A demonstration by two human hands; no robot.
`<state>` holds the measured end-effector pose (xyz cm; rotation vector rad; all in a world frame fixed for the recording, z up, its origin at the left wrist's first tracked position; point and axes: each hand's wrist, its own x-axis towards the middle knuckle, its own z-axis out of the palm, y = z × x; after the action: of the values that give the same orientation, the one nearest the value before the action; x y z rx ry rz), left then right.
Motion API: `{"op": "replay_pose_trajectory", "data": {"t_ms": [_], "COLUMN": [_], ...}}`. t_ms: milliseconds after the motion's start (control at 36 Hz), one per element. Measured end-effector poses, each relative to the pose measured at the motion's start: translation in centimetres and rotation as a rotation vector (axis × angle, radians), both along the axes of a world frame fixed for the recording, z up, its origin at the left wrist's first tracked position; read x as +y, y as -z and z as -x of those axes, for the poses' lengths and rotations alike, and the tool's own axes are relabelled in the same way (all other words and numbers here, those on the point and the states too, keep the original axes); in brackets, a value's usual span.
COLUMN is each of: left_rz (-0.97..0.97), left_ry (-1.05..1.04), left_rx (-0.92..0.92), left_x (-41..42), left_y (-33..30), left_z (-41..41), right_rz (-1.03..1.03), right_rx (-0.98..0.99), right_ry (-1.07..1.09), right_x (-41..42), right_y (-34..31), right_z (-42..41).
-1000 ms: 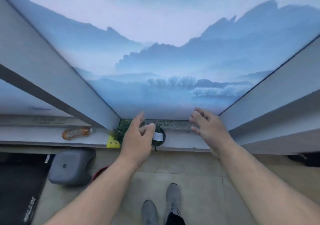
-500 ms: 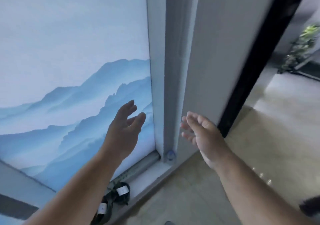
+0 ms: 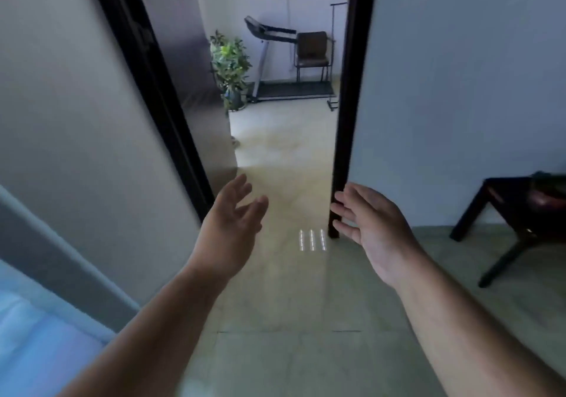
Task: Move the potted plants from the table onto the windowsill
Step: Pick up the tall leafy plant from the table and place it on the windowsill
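A pale tiled floor (image 3: 306, 320) runs to a black-framed doorway (image 3: 343, 105). Beyond the doorway stand a leafy potted plant (image 3: 229, 66), a treadmill (image 3: 284, 87) and a chair (image 3: 312, 53). Right of the doorway is a dark tabletop (image 3: 520, 188). The left hand (image 3: 229, 231) and right hand (image 3: 373, 228) hang spread and empty before the doorway.

Two empty hands, left hand (image 3: 229, 231) and right hand (image 3: 375, 231), face a doorway (image 3: 284, 139).

Ahead of our empty left hand (image 3: 228, 231) and right hand (image 3: 372, 231), bare floor (image 3: 284, 164) runs through an open doorway; black frame post (image 3: 343, 139) just beyond right fingertips, dark table (image 3: 517, 222) farther right.
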<state>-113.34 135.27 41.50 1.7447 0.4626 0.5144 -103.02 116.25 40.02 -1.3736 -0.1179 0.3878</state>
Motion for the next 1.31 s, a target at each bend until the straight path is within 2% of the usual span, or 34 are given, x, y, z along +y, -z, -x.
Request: {"op": "replay_pose_trajectory", "data": {"t_ms": [139, 361, 528, 694, 861, 1000, 1139, 1306], "left_rz": [-0.009, 0.088, 0.072, 0.085, 0.165, 0.255, 0.243, 0.224], "left_ry": [0.195, 0.474, 0.647, 0.789, 0.836, 0.859, 0.914, 0.885], "left_rx": [0.015, 0.036, 0.082, 0.113, 0.134, 0.159, 0.196, 0.228], "left_x": [-12.6, -32.9, -43.5, -50.5, -55.2, -58.4, -61.8, -67.2], "left_y": [0.4, 1.8, 2.2, 3.9, 5.2, 5.3, 6.0, 8.1], "left_z": [-9.4, -21.5, -28.1, -34.3, -42.8, -48.5, -53.3, -58.6], "right_rz": [-0.022, 0.019, 0.073, 0.099, 0.177, 0.198, 0.201, 0.211], "right_rx": [0.019, -0.002, -0.007, 0.031, 0.043, 0.058, 0.094, 0.131], "right_ry": [0.257, 0.553, 0.727, 0.869, 0.957, 0.978, 1.006, 0.986], "right_x": [-14.4, -36.2, -47.2, -53.5, -57.8, -60.2, -63.2, -68.6], "right_y": [0.9, 0.3, 0.3, 2.0, 2.3, 1.7, 2.1, 3.8], "right_z": [-5.5, -11.4, -13.8, -17.5, -23.1, -27.3, -31.1, -36.2]}}
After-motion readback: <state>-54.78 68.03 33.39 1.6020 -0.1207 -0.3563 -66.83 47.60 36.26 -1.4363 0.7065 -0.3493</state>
